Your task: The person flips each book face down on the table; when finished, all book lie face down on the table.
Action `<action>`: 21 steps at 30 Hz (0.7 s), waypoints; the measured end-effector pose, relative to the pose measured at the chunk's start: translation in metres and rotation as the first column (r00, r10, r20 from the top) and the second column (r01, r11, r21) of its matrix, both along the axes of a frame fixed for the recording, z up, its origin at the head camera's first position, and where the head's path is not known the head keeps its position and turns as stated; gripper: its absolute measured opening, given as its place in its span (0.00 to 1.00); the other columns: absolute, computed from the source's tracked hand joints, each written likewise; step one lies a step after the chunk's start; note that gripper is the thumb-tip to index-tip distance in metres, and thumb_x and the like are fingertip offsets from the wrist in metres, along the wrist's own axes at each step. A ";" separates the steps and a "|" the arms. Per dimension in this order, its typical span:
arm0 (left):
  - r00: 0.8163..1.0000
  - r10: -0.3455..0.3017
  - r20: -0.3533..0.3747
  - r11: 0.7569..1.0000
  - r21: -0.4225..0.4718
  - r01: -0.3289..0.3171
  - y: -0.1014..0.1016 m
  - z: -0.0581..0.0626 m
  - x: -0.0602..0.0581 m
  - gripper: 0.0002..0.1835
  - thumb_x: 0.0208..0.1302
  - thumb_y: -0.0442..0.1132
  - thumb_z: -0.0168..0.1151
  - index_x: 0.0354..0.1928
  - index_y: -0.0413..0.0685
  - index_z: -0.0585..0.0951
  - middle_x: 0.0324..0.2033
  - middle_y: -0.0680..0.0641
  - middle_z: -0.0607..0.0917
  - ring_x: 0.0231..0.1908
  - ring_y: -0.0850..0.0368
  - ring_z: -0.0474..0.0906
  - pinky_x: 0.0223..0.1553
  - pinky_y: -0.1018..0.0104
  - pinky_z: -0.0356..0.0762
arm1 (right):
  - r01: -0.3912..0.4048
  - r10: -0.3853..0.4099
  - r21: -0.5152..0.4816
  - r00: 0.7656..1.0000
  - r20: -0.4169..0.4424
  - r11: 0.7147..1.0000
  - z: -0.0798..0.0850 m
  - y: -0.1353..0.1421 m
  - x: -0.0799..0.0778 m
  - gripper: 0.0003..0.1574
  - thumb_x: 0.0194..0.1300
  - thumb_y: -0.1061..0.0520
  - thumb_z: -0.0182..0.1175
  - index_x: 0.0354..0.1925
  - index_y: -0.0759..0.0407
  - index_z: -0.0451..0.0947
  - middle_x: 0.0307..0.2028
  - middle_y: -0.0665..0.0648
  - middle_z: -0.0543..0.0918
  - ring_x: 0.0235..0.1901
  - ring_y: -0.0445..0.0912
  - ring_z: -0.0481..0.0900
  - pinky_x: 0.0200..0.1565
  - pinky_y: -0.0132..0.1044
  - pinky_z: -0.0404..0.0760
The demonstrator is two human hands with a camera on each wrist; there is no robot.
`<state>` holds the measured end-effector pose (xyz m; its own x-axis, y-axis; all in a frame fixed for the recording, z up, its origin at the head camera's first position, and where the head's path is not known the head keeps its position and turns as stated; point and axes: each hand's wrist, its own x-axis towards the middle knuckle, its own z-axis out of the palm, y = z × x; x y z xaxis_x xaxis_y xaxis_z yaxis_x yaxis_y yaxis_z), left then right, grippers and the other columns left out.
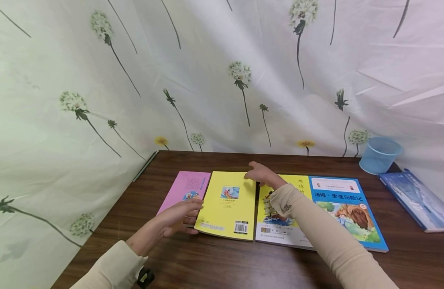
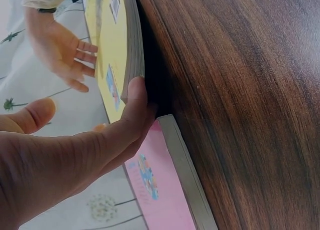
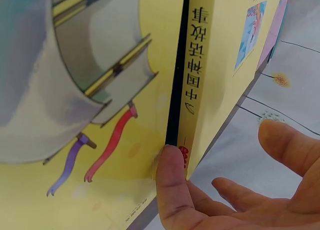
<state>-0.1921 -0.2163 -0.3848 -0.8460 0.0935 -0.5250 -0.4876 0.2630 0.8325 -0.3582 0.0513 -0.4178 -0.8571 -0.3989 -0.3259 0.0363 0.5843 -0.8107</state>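
Note:
A yellow book (image 1: 222, 218) lies with its barcode side up between my two hands. Along its left edge the fingers of my left hand (image 1: 180, 212) touch the pages, thumb raised apart from the cover in the left wrist view. At the book's upper right corner is my right hand (image 1: 263, 176). In the right wrist view one fingertip (image 3: 170, 160) sits at the narrow gap beside the spine (image 3: 192, 80), the other fingers loosely spread. A pink book (image 1: 176, 190) lies left, partly behind my left hand. Right of the gap lies another yellow book (image 1: 264, 206), partly hidden by my right sleeve.
A blue book with a cartoon cover (image 1: 339, 196) adjoins the row's right end. Farther right lie a blue-and-white book (image 1: 417, 196) and a light blue bin (image 1: 379, 154). A dandelion-patterned curtain (image 1: 214, 80) hangs behind the brown wooden table (image 1: 207, 265).

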 end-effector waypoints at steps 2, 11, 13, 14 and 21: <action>1.000 -0.005 -0.001 1.000 0.001 0.005 0.000 0.000 0.000 0.32 0.74 0.47 0.53 0.74 0.43 0.60 0.60 0.32 0.73 0.53 0.41 0.76 0.46 0.47 0.83 | -0.001 0.001 0.001 1.000 0.002 1.000 0.001 0.000 0.000 0.47 0.72 0.53 0.55 0.79 0.58 0.45 0.78 0.64 0.51 0.72 0.63 0.62 0.62 0.61 0.74; 1.000 -0.009 -0.003 1.000 0.005 0.009 0.000 0.001 -0.001 0.32 0.74 0.47 0.53 0.74 0.43 0.59 0.60 0.32 0.74 0.52 0.41 0.77 0.47 0.46 0.83 | 0.000 0.000 -0.003 1.000 0.007 1.000 0.005 0.000 0.002 0.47 0.72 0.53 0.55 0.79 0.59 0.44 0.79 0.64 0.50 0.73 0.63 0.61 0.64 0.62 0.72; 1.000 -0.010 -0.003 1.000 0.003 0.010 0.000 0.001 -0.001 0.32 0.74 0.48 0.53 0.74 0.43 0.59 0.60 0.32 0.74 0.52 0.42 0.77 0.47 0.46 0.83 | -0.001 0.000 0.001 1.000 0.004 1.000 0.005 0.000 0.002 0.47 0.72 0.53 0.55 0.79 0.59 0.44 0.78 0.64 0.50 0.72 0.63 0.61 0.63 0.62 0.73; 1.000 -0.010 -0.002 1.000 0.001 0.010 0.000 0.001 -0.001 0.32 0.74 0.48 0.53 0.74 0.43 0.59 0.60 0.32 0.74 0.52 0.42 0.77 0.47 0.46 0.83 | -0.001 0.001 0.000 1.000 0.005 1.000 0.005 -0.001 0.003 0.47 0.72 0.53 0.55 0.79 0.59 0.44 0.78 0.64 0.50 0.72 0.63 0.61 0.63 0.62 0.72; 1.000 -0.009 0.005 1.000 0.005 0.009 0.001 0.002 0.000 0.33 0.73 0.47 0.53 0.74 0.43 0.59 0.62 0.31 0.72 0.53 0.41 0.76 0.48 0.45 0.83 | -0.010 0.010 0.002 1.000 0.007 1.000 0.002 0.001 0.000 0.48 0.72 0.53 0.55 0.79 0.59 0.43 0.79 0.64 0.49 0.72 0.64 0.61 0.63 0.62 0.73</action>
